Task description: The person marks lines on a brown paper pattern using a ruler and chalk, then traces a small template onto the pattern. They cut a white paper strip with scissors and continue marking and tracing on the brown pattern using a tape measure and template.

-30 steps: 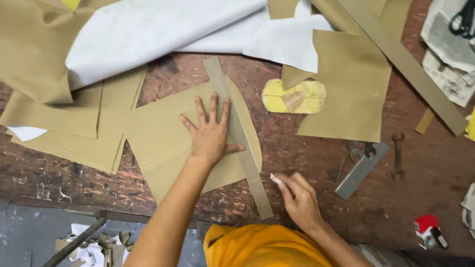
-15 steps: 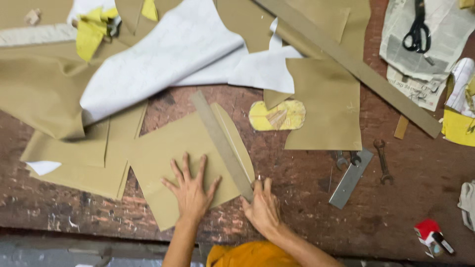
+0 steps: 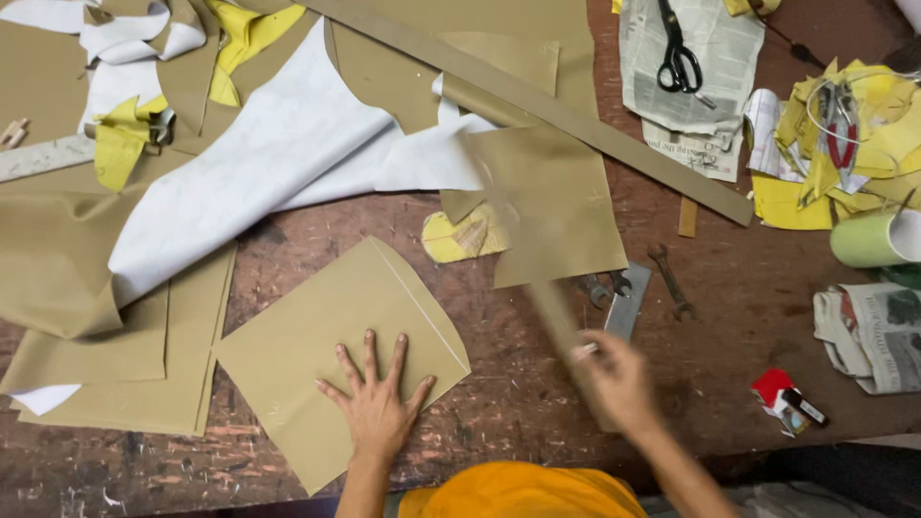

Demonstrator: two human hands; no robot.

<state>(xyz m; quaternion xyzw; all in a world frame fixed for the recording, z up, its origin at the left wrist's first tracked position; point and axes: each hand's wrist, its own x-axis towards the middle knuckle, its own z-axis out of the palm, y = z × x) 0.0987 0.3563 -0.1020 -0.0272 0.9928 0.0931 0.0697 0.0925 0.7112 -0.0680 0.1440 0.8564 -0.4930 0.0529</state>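
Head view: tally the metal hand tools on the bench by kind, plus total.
Scissors: 1, black-handled, on newspaper
Pliers: 1, red-handled, among yellow scraps
Wrenches: 2, one, one, beside the metal square
Metal square: 1
Total: 5

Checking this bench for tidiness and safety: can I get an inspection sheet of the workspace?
Surface: worn wooden table, scratched.
Job's things: tan cut piece flat under left hand; right hand lifts a blurred tan strip.
Clutter: tan and white sheets, yellow scraps, scissors on newspaper, wrench, metal ruler.
Fingers: left spread flat; right blurred.
Cables: thin wire in scraps.
Surroundings: nothing seen.
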